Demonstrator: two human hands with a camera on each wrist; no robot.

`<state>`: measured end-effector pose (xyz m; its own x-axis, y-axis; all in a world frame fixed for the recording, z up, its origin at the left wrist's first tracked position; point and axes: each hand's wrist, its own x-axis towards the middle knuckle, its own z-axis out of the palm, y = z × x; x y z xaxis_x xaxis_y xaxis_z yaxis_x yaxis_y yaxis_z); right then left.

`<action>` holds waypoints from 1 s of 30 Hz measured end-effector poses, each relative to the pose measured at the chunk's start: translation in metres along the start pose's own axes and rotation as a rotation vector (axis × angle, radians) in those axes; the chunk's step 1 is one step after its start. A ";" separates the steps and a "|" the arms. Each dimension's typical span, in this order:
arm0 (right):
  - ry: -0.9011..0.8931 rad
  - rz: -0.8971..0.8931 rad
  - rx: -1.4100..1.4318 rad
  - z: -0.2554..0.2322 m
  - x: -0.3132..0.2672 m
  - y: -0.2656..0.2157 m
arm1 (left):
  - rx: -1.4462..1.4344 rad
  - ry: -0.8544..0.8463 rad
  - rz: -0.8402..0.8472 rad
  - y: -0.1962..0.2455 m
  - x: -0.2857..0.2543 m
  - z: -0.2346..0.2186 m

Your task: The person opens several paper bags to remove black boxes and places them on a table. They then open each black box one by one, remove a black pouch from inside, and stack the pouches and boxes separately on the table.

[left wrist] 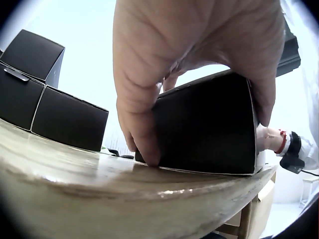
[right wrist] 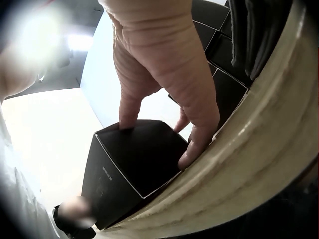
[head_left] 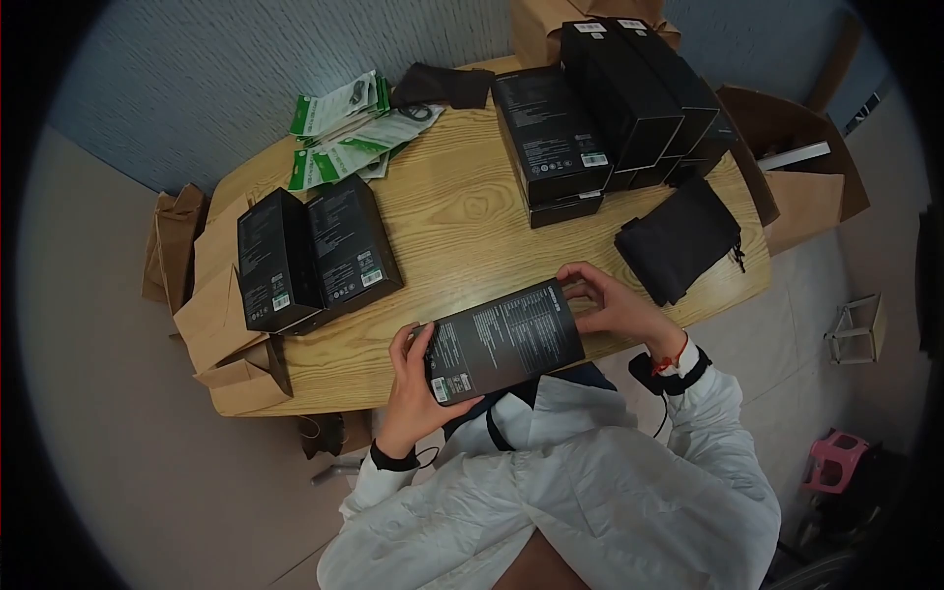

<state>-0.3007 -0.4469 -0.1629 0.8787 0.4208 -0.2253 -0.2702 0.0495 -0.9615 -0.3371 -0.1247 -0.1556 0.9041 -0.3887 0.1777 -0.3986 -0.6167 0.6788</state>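
A black box [head_left: 506,339] with fine white print and small labels on its upper face lies at the table's front edge, before the white-clothed torso. My left hand [head_left: 413,388] grips its left end, with the thumb along the near side and the fingers over the far side. In the left wrist view, the box's plain black end [left wrist: 204,129] sits between thumb and fingers, low on the tabletop. At the other end, my right hand [head_left: 615,310] holds the box. The right wrist view has fingertips and thumb on opposite edges of that box end [right wrist: 144,154].
Two black boxes [head_left: 349,236] lie at the left, beside brown paper bags [head_left: 221,305]. Green-and-white packets [head_left: 344,147] and a dark pouch [head_left: 442,87] are at the back. Stacked black boxes [head_left: 619,88], black drawstring pouches [head_left: 678,241] and an open carton [head_left: 806,197] stand on the right.
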 end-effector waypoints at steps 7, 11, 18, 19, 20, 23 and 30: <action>-0.025 0.040 0.155 0.001 -0.002 -0.004 | -0.019 0.069 0.041 -0.003 -0.005 0.011; -0.006 -0.018 -0.035 -0.003 -0.001 0.002 | -0.034 0.111 0.075 -0.009 -0.006 0.012; -0.012 -0.028 -0.067 -0.004 0.003 0.010 | -0.041 0.116 0.079 -0.014 -0.005 0.012; 0.006 -0.060 -0.097 -0.002 0.002 0.007 | -0.032 0.124 0.094 -0.015 -0.006 0.012; 0.006 -0.060 -0.096 -0.001 0.002 0.004 | -0.032 0.123 0.094 -0.016 -0.006 0.012; 0.009 -0.080 -0.207 0.003 0.003 -0.005 | 0.012 0.171 0.164 -0.025 -0.007 0.012; -0.015 -0.160 -0.103 0.025 -0.010 -0.033 | -0.040 0.266 0.251 -0.029 -0.010 0.014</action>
<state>-0.3105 -0.4303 -0.1247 0.9011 0.4283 -0.0670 -0.0854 0.0237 -0.9961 -0.3362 -0.1121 -0.1870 0.7895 -0.3301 0.5175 -0.6115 -0.4957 0.6167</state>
